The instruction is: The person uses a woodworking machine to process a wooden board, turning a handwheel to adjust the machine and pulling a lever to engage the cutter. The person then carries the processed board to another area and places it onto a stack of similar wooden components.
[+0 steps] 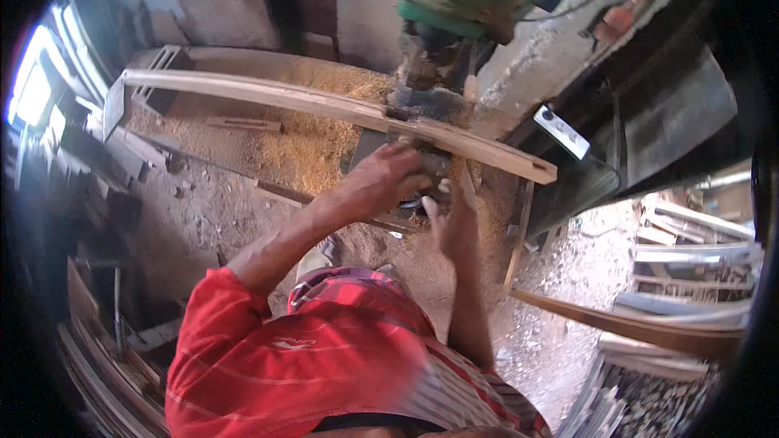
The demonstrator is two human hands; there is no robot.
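L hand (385, 177) is held in front of the long pale timber (333, 105), back of hand up, fingers bent fwd & inward. L forearm is angled diagonally up to the right from the red sleeve (223, 304), w/ elbow bent. L grip looks narrow; whether anything is held can't be told, fingertips being partly hidden.

R hand (456, 227) is raised just beside it, to the right & slightly nearer the body; R forearm is held almost upright in view, thumb side turned twd the L hand. R grip is blurred, so its width, or anything held, can't be told.

Timber is laid crosswise beyond both hands, under the green machine (442, 16), its L end sitting lower-left of the wall & its R end extended past the R hand; a slot is cut nr the R end. Sawdust (316, 146) is spread around, mostly L of the machine. A white power strip (561, 131) is seen nr the timber's R end, & stacked wood (690, 255) is piled far R.
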